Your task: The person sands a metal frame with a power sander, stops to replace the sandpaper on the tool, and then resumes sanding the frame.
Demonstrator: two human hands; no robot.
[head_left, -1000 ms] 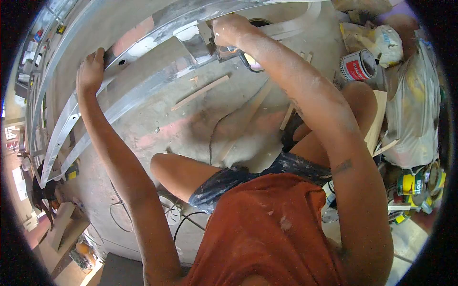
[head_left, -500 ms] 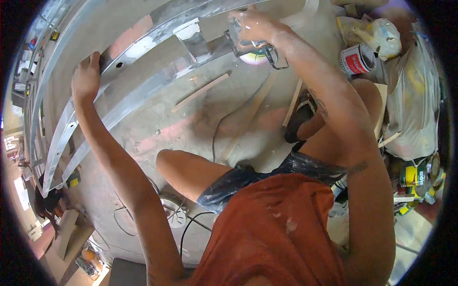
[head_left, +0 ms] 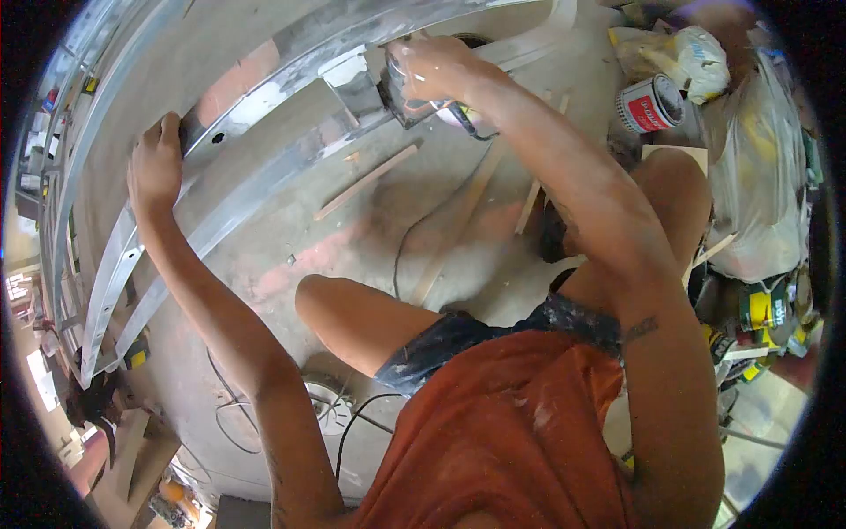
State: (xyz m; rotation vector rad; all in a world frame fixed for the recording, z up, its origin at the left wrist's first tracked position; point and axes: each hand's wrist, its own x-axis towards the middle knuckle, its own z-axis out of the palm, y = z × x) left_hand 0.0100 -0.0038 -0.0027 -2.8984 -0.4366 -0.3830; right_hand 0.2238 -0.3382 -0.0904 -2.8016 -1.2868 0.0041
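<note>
A long curved metal frame (head_left: pixel 264 93), grey with white and pinkish filler patches, arcs across the upper left. My left hand (head_left: pixel 157 163) is closed over its left part, fingertips hidden behind the edge. My right hand (head_left: pixel 432 70) is wrapped round a dark, boxy sander (head_left: pixel 397 93), held against the frame near a white-patched cross-piece (head_left: pixel 344 69). My right hand and forearm hide much of the tool. Below the frame, a thin wooden strip (head_left: pixel 366 182) lies on the dusty floor.
A dark cable (head_left: pixel 405 238) snakes over the floor between my legs. A red-and-white paint can (head_left: pixel 650 104), a bulging plastic bag (head_left: pixel 758 176) and yellow-and-black cans (head_left: pixel 762 304) crowd the right. A round white object (head_left: pixel 328 401) with cords sits beside my left arm.
My right hand has moved left along the frame with the sander, toward the white-patched cross-piece. My left hand keeps its place on the frame. The head view has shifted slightly.
</note>
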